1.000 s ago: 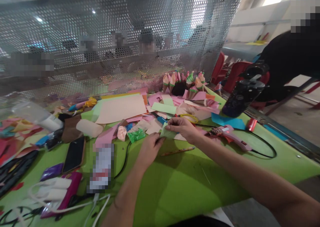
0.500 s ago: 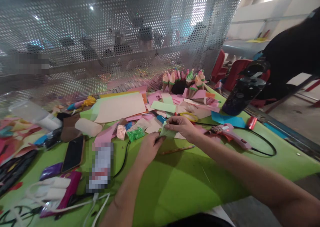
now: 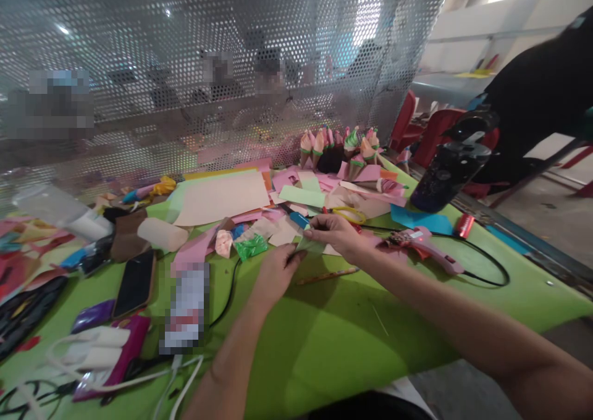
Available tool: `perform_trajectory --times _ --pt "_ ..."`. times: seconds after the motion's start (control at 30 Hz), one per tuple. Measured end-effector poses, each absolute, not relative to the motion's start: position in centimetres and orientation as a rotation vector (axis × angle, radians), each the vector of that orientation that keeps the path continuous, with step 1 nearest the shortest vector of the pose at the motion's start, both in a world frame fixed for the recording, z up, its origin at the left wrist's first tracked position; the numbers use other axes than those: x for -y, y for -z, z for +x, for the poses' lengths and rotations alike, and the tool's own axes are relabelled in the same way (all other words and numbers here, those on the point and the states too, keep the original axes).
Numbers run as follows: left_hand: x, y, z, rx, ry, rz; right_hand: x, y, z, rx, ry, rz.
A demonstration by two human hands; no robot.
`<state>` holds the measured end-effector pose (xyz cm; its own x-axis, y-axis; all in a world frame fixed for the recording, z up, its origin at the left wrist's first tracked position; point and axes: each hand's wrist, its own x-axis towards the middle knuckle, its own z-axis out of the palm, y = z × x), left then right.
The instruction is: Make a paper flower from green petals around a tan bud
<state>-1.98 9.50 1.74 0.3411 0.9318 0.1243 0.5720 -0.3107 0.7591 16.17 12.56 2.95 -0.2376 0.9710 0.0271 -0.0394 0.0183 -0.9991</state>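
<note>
A small pale green piece of paper (image 3: 314, 246) is held between my two hands above the green tabletop (image 3: 324, 340). My left hand (image 3: 278, 270) pinches its lower left side, fingers closed. My right hand (image 3: 337, 235) grips the upper right part with thumb and fingers together. Just below the hands lies a patterned pencil (image 3: 328, 276). Behind them are a blue-handled tool (image 3: 299, 220) and yellow-handled scissors (image 3: 348, 215), partly hidden by my right hand. A pink glue gun (image 3: 428, 247) rests to the right, its black cord curving across the table.
Paper ice-cream cones (image 3: 352, 145) stand at the back before a perforated metal panel (image 3: 185, 99). Coloured sheets (image 3: 227, 197) lie in front of them. A dark bottle (image 3: 447, 173) stands at right. Phones (image 3: 134, 284), cables and a green packet (image 3: 251, 247) lie left. A person in black is beyond.
Both hands stay almost in place, still holding the pale green paper, whose angle shifts slightly. The whole view drifts a little; objects on the table keep their places.
</note>
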Motion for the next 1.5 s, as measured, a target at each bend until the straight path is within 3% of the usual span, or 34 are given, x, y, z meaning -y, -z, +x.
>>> perform_trajectory --times 0.93,1.5 --pt "-9.59 -1.40 -2.09 -1.284 -0.755 1.882 -12.54 -2.88 16.07 1.352 -1.391 -1.037" --pt "-9.73 -1.76 -2.24 -1.261 -0.990 1.723 -12.92 -2.77 16.22 1.361 -1.281 -1.095"
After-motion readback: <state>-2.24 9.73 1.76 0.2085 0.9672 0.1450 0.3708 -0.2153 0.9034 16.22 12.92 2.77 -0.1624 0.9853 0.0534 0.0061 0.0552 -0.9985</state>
